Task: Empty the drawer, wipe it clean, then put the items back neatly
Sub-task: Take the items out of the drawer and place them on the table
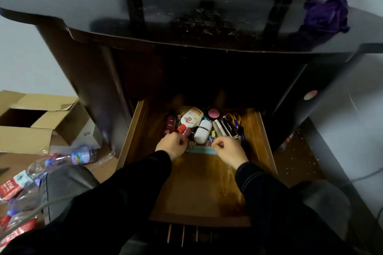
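A wooden drawer is pulled out of a dark cabinet. Its back half holds small items: a white tube, a white case, a dark red bottle, a pink round lid, scissors with yellow and blue handles and pens. A light blue strip lies in front of them. My left hand is closed at the strip's left end, beside a small red object. My right hand is closed at the strip's right end. Whether either hand grips anything is hidden.
A purple cloth lies on the dusty black cabinet top at the right. An open cardboard box and plastic bottles sit on the floor to the left. The drawer's front half is bare wood.
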`<state>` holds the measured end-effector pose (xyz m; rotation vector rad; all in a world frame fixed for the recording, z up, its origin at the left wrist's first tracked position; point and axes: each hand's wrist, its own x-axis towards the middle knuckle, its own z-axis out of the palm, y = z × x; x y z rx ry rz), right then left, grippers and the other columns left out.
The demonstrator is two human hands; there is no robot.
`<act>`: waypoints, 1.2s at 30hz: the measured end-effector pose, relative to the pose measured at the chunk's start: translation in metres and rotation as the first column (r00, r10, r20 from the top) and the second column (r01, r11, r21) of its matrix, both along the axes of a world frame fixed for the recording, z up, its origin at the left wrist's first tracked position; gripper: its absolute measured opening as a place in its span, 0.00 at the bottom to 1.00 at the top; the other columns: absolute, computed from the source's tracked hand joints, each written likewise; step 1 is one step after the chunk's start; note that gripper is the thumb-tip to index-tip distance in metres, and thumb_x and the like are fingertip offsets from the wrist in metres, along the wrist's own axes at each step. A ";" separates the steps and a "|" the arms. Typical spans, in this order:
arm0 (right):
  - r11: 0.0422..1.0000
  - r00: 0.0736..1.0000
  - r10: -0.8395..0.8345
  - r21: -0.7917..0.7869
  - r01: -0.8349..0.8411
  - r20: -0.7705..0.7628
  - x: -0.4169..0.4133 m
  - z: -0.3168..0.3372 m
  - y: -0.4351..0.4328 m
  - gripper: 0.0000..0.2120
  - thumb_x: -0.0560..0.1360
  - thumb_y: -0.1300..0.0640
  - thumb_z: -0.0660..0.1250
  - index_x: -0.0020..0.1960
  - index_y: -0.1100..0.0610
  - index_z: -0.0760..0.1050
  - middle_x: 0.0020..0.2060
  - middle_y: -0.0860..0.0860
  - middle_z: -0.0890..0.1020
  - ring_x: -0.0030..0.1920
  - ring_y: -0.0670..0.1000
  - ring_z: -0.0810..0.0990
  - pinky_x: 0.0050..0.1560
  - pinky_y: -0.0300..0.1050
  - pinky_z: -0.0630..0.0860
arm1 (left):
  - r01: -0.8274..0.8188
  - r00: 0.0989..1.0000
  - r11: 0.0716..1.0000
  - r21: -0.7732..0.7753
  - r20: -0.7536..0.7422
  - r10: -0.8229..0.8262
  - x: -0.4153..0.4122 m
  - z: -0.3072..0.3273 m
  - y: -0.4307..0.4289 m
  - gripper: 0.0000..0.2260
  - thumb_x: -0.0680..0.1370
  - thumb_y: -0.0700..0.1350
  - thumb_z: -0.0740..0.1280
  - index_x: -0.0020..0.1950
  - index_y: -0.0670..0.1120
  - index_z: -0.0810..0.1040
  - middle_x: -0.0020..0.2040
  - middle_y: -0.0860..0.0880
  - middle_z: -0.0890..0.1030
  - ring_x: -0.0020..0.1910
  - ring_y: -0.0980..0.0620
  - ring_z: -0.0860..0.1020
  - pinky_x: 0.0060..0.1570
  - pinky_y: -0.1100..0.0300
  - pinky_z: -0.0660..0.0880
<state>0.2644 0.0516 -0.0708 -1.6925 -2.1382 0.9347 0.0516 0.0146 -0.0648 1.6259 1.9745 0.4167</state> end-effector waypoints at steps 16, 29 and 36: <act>0.962 0.909 0.214 0.085 -0.260 0.359 0.002 -0.026 0.009 0.17 0.77 0.53 0.71 0.65 0.48 0.74 0.65 0.47 0.73 0.64 0.51 0.75 0.53 0.48 0.80 | 0.164 0.985 0.986 0.032 -0.064 -0.162 -0.001 -0.014 0.006 0.06 0.76 0.44 0.70 0.52 0.50 0.81 0.44 0.53 0.81 0.46 0.50 0.80 0.49 0.53 0.79; 0.997 0.971 0.074 0.000 -0.076 0.229 0.000 -0.016 0.011 0.10 0.74 0.46 0.74 0.44 0.50 0.75 0.40 0.44 0.79 0.41 0.46 0.80 0.42 0.46 0.79 | 0.281 0.933 0.959 -0.045 -0.220 -0.284 -0.003 -0.021 0.007 0.10 0.74 0.51 0.73 0.53 0.53 0.79 0.44 0.54 0.77 0.47 0.50 0.79 0.46 0.57 0.75; 0.985 0.988 -0.123 0.105 0.133 -0.098 0.008 0.003 0.012 0.07 0.74 0.48 0.73 0.43 0.48 0.76 0.36 0.44 0.81 0.38 0.44 0.80 0.36 0.42 0.74 | 0.479 0.809 0.872 0.102 -0.436 -0.394 0.013 -0.023 0.004 0.17 0.77 0.52 0.69 0.65 0.52 0.75 0.68 0.47 0.72 0.68 0.43 0.73 0.58 0.49 0.77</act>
